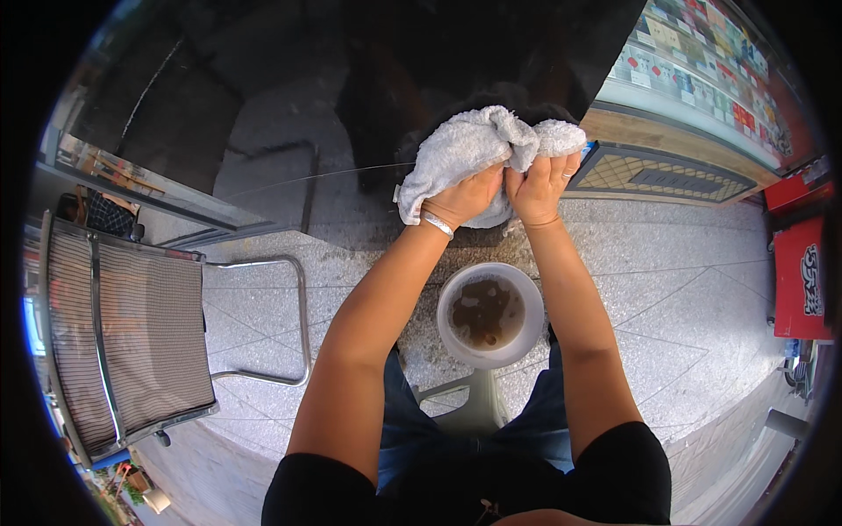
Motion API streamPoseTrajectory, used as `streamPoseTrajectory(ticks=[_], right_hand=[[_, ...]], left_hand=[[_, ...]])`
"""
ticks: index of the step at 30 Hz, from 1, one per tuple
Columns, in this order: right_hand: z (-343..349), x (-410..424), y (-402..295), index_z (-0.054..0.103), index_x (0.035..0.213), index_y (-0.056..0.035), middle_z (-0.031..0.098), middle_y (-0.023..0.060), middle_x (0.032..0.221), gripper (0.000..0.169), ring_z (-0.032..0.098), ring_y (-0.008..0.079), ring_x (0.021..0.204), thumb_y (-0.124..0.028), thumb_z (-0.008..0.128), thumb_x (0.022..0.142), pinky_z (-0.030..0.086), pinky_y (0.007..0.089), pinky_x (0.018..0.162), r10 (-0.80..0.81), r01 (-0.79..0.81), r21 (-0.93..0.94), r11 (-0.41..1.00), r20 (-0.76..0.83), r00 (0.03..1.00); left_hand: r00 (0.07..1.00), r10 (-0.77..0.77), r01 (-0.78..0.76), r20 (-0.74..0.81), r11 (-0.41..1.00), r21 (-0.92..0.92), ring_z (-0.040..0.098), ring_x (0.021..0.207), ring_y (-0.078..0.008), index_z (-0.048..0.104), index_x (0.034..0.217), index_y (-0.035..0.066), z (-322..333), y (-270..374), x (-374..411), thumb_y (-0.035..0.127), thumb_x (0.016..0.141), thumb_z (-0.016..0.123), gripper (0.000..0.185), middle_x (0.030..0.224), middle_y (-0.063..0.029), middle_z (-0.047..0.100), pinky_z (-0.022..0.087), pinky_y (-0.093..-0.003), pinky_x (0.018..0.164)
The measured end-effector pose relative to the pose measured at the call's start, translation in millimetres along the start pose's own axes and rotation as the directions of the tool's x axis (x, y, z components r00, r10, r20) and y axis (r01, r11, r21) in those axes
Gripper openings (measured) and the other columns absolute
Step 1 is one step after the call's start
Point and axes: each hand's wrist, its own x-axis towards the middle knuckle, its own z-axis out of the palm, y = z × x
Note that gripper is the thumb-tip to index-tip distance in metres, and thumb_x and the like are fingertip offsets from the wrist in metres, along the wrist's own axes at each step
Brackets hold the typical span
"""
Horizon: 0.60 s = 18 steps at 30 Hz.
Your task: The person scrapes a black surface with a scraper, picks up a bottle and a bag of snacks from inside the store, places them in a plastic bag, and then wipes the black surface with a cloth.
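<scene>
Both hands are on a whitish terry towel [454, 148] that is bunched against a dark, glossy panel [289, 85]. The towel drapes over the fingers of my left hand [470, 194], which wears a silver bracelet. Beside it, my right hand [543, 187] has its fingertips under a fold of the same cloth, and a ring shows on one finger. Below the hands, between my forearms, stands a white bucket [447, 345] with murky brown water [487, 309] and patches of foam in it. The towel hides most of my fingertips.
To the left is a mesh-backed metal-framed chair [151, 335]. A glass display case [684, 112] with small boxes stands at upper right, and a red box [796, 279] bearing writing at far right. A pale plastic stool [477, 401] is between my legs on the speckled tile floor [644, 283].
</scene>
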Motion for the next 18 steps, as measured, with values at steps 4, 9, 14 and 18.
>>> streamPoseTrajectory(ticks=[4, 9, 14, 18], right_hand=[[2, -25, 3, 0.052, 0.111, -0.0089, 0.047, 0.011, 0.12, 0.044, 0.039, 0.0367, 0.114, -0.02, 0.065, 0.071, 0.028, 0.0537, 0.095, 0.031, -0.031, 0.002, 1.0, 0.046, 0.998], [8, -58, 5, 0.052, 0.111, -0.0076, 0.045, 0.0135, 0.122, 0.043, 0.038, 0.0385, 0.114, -0.02, 0.064, 0.072, 0.027, 0.0547, 0.094, 0.088, -0.089, 0.022, 0.996, 0.043, 0.995], [7, -87, 4, 0.053, 0.107, -0.0068, 0.044, 0.0162, 0.12, 0.04, 0.037, 0.0408, 0.114, -0.019, 0.064, 0.071, 0.027, 0.0559, 0.094, 0.172, -0.175, 0.01, 0.984, 0.135, 0.976], [5, -132, -6, 0.051, 0.111, -0.0068, 0.043, 0.0194, 0.122, 0.046, 0.037, 0.0434, 0.114, -0.015, 0.064, 0.068, 0.026, 0.0558, 0.095, 0.282, -0.298, 0.029, 0.954, 0.254, 0.925]], left_hand=[[1.0, -0.012, 0.012, 0.003, 0.999, -0.034, 0.046, 0.114, -0.0328, 0.055, 0.116, 0.011, 12, 2, -17, 0.021, 0.075, 0.059, 0.042, 0.122, -0.0133, 0.051, 0.033, -0.0469, 0.098], [0.987, -0.054, 0.066, 0.154, 0.995, -0.072, 0.055, 0.098, -0.0327, 0.061, 0.104, 0.012, 22, 5, -28, 0.018, 0.072, 0.059, 0.032, 0.105, -0.0122, 0.059, 0.042, -0.0448, 0.086], [0.971, -0.033, 0.058, 0.238, 0.993, -0.1, 0.057, 0.08, -0.0306, 0.062, 0.093, 0.011, 35, 6, -43, 0.018, 0.073, 0.057, 0.022, 0.088, -0.0118, 0.06, 0.046, -0.0413, 0.07], [0.959, 0.006, 0.056, 0.282, 0.976, -0.21, 0.059, 0.087, -0.0297, 0.061, 0.101, 0.013, 56, 3, -88, 0.018, 0.076, 0.057, 0.026, 0.095, -0.0108, 0.061, 0.047, -0.0415, 0.075]])
